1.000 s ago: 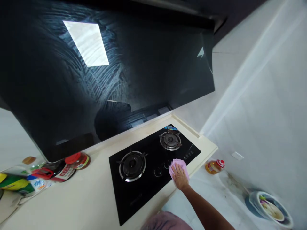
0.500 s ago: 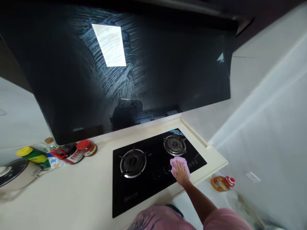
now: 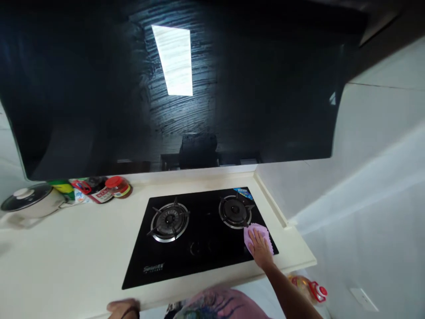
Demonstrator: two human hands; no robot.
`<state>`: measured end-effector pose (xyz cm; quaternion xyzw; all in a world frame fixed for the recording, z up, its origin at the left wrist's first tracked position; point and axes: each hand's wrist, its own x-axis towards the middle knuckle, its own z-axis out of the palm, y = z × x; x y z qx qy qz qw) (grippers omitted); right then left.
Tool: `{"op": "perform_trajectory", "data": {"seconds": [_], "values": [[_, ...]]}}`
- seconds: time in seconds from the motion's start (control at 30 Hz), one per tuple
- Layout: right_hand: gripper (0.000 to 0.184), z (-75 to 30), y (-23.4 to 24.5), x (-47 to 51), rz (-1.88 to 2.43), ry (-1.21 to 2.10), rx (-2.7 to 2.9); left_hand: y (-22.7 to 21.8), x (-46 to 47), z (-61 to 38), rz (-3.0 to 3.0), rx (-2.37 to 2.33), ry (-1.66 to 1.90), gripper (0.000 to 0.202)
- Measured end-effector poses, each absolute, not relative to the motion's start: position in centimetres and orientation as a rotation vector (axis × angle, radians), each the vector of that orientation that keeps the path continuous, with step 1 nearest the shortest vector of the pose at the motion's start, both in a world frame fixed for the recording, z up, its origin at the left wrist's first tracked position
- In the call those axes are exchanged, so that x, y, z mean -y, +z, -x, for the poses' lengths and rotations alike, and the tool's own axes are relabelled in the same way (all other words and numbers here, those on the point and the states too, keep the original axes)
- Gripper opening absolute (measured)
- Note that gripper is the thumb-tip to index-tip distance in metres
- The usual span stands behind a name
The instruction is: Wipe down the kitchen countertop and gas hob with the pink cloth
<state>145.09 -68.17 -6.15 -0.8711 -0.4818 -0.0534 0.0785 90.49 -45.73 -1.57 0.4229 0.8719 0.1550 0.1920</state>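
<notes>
My right hand (image 3: 259,249) lies with its fingers spread on a pink cloth (image 3: 266,234), holding it against the black glass of the gas hob (image 3: 206,261). The cloth covers part of the hob's front right corner, just in front of the right burner (image 3: 235,210). To the left is the other burner (image 3: 170,219). At the bottom edge of the picture my left hand (image 3: 123,306) rests by the front edge of the counter (image 3: 76,270); its fingers are mostly hidden.
A dark range hood (image 3: 252,106), streaked around a bright reflection, hangs low over the hob. At the left stand a lidded pot (image 3: 36,204), a red-lidded jar (image 3: 119,187) and several bottles. An oil bottle (image 3: 303,285) stands below the counter's right end.
My right hand has slid the cloth toward the hob's front right corner, away from the knobs. My left hand has come into view at the bottom. The camera view has shifted and levelled.
</notes>
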Motion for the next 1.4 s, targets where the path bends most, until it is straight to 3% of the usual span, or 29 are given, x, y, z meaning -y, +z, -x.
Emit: {"op": "perform_trajectory", "data": {"seconds": [0.1, 0.2, 0.5, 0.67, 0.9, 1.17, 1.4], "values": [[0.062, -147.0, -5.8, 67.5, 2.654, -0.12, 1.458, -1.3, 45.7, -90.9, -0.455, -2.68, 0.501, 0.1], [0.064, -149.1, -5.3, 66.4, 2.707, -0.068, 1.461, -0.8, 45.6, -91.4, -0.196, -2.66, 0.609, 0.09], [0.069, -149.2, -5.6, 67.3, 2.695, -0.037, 1.377, -0.5, 45.9, -91.7, -0.544, -2.738, 0.575, 0.092], [0.071, -148.0, -6.9, 71.6, 2.657, -0.014, 1.208, -0.7, 45.6, -91.6, -0.3, -2.641, 0.642, 0.079], [0.078, -149.4, -5.8, 69.7, 2.618, -0.129, 0.961, -1.6, 46.0, -91.3, -0.35, -2.695, 0.646, 0.084], [0.069, -149.0, -8.4, 70.9, 2.628, -0.027, 1.158, 0.3, 45.5, -91.4, -0.819, -2.641, 0.561, 0.078], [0.07, -155.2, -6.1, 64.6, 2.687, 0.002, 1.303, -0.3, 45.5, -90.8, -0.723, -2.712, 0.588, 0.066]]}}
